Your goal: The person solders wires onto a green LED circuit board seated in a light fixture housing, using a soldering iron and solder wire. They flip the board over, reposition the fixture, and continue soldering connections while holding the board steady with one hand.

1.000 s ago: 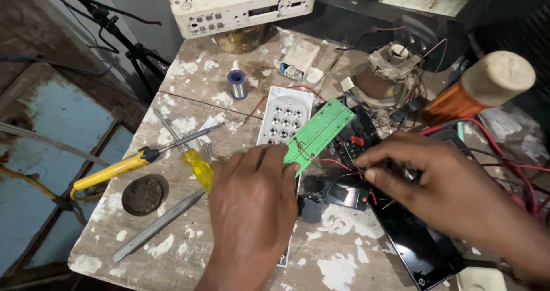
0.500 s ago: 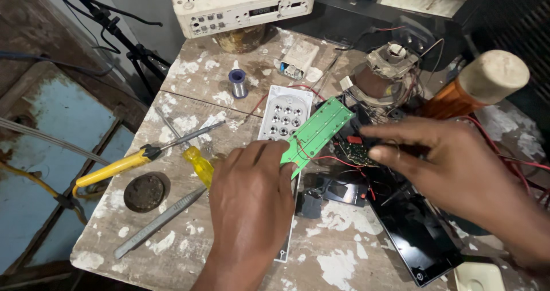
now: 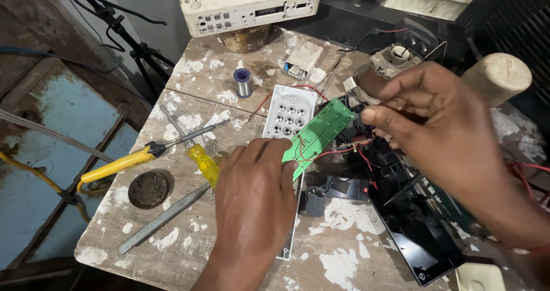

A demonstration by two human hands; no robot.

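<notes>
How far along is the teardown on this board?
Done: black casing lies open, white reflector panel is out on the table. In hand: left hand holds the green circuit board; right hand pinches at its wired end. Left: red wires are attached.

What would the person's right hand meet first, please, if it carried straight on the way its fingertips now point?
Probably the upper end of the green circuit board: the right hand points left toward it, fingertips close beside its top corner. Depth is unclear, so it could pass just above.

Pretty even, soft light, no harsh shadows. Bit of glare on the black casing (image 3: 421,251). Edges look slightly stretched.
</notes>
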